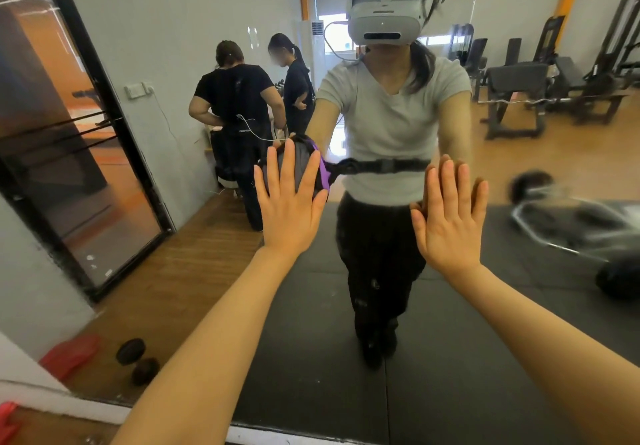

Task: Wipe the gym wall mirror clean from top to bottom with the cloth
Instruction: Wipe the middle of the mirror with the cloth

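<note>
Now both palms lie flat on the glass, one of them over the cloth.

Largest first: one mirror [450, 306] fills the view from 9 to 3 o'clock; it is rigid, smooth and, I judge, breakable under a hard shove, so it wants even, spread pressure. Two hands work it. One left hand [289, 211], at about 10 o'clock from frame centre, has its fingers straight and splayed, pressing one dark cloth [301, 164] with a purple edge against the glass; nothing is clenched. That cloth looks soft, light and limp, likely to slide easily, best driven by the whole palm over its middle. One right hand [450, 218], at about 2 o'clock, rests flat, fingers straight, carrying nothing. Low at 8 o'clock, one dark dumbbell [138, 361] lies near one red object [69, 353].
</note>
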